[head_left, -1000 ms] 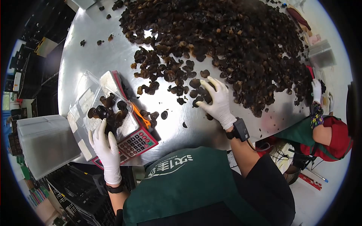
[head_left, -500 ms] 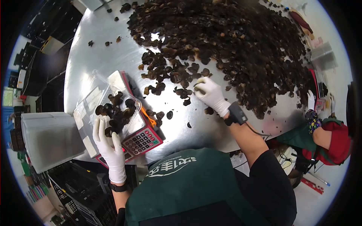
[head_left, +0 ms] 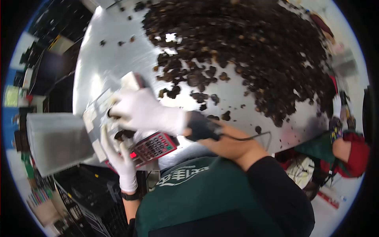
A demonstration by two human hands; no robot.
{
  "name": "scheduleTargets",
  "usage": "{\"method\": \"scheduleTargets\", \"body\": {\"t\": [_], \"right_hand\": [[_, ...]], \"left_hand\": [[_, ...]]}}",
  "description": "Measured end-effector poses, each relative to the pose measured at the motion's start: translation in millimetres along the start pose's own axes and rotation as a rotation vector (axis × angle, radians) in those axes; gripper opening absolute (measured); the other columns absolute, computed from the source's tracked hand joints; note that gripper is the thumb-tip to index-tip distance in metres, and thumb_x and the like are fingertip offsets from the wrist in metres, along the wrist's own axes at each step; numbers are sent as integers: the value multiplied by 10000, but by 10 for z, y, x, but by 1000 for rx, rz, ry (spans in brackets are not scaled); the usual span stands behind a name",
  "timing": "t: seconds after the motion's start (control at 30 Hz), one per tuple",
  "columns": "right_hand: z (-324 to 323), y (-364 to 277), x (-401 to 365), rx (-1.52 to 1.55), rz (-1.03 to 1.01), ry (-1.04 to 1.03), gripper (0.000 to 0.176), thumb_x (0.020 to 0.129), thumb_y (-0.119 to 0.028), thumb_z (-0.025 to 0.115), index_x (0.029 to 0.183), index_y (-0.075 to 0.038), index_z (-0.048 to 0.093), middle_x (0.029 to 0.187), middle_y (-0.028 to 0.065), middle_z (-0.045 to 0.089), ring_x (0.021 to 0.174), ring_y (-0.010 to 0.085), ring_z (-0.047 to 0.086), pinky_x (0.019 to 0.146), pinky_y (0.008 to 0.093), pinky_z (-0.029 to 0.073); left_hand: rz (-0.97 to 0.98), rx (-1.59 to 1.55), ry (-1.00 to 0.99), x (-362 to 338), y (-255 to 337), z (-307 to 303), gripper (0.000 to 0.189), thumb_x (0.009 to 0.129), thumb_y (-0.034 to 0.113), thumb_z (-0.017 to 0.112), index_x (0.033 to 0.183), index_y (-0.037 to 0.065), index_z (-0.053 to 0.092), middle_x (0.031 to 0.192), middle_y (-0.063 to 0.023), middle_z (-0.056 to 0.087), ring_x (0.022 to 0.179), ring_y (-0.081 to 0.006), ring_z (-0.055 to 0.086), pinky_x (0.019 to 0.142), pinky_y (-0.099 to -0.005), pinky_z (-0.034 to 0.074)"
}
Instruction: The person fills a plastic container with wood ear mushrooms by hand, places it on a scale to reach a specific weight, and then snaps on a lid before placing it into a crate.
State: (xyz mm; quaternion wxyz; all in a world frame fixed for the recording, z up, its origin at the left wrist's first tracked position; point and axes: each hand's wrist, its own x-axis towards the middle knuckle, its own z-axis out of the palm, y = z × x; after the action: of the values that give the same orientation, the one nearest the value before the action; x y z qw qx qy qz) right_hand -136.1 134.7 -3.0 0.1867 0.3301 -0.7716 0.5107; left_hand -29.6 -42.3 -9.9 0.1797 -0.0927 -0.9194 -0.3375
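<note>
Right hand (head_left: 143, 112), white glove, motion-blurred, palm down over the tub (head_left: 94, 114). Fingers point left and look loosely curled; cannot tell whether they hold anything. Black band (head_left: 201, 126) on the wrist, with a thin cable running back along the forearm.

Left hand (head_left: 118, 156), also gloved, fingers straight and spread, laid flat against the tub's near side; not closed round anything.

Tub is clear plastic and sits on the scale (head_left: 153, 146), at the table's near-left edge. A few dark mushrooms (head_left: 123, 134) show inside it, just under the right hand. The scale is red-rimmed, keypad toward the person, a small red display lit at its near edge.

Table (head_left: 106, 55) is bare shiny metal. Pile (head_left: 252, 47) of the same dark mushrooms covers the far and right part, with loose pieces scattered toward the scale.

Grey bin (head_left: 55, 138) just left of the table. Co-worker (head_left: 351, 152) in red at the right edge, blurred.
</note>
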Motion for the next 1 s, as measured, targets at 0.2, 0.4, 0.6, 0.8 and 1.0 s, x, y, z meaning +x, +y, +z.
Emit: {"method": "scheduleTargets", "body": {"t": [0.2, 0.4, 0.6, 0.8, 1.0], "right_hand": [[267, -144, -132, -285, -26, -327, 520, 725, -395, 755, 1140, -93, 671, 1241, 97, 585, 1270, 276, 488, 1129, 585, 275], [-804, 64, -1064, -96, 287, 98, 425, 710, -158, 731, 1132, -120, 685, 1204, 98, 596, 1151, 288, 550, 1009, 462, 408], [-1111, 106, -2453, -581, 621, 12, 483, 729, -263, 787, 1171, -119, 657, 1287, 144, 567, 1276, 333, 459, 1088, 485, 342], [-1018, 395, -2537, -349, 743, 200, 321, 765, -134, 754, 1059, -105, 631, 1099, 34, 603, 964, 261, 621, 838, 355, 514], [-1153, 587, -2075, -817, 470, 31, 250, 796, -211, 728, 1016, -127, 646, 1059, 50, 616, 962, 252, 619, 753, 366, 534]], "left_hand": [[-26, -133, -9, 60, -34, 116, 672, 1068, 429, 326, 1531, -52, 250, 1550, -240, 327, 1445, -340, 319, 1179, -438, 240], [89, 343, -218, 110, -32, 87, 541, 995, 193, 484, 1496, 22, 371, 1519, -167, 419, 1413, -339, 374, 1198, -515, 181], [84, 330, -215, 149, -32, 121, 541, 968, 135, 490, 1487, 21, 386, 1506, -163, 435, 1402, -338, 389, 1197, -513, 185], [84, 321, -223, 146, -3, 98, 537, 968, 148, 489, 1480, 16, 393, 1489, -164, 457, 1402, -338, 387, 1196, -506, 188], [77, 318, -210, 134, 0, 104, 549, 948, 118, 500, 1477, 17, 395, 1483, -165, 462, 1391, -329, 404, 1200, -506, 187]]}}
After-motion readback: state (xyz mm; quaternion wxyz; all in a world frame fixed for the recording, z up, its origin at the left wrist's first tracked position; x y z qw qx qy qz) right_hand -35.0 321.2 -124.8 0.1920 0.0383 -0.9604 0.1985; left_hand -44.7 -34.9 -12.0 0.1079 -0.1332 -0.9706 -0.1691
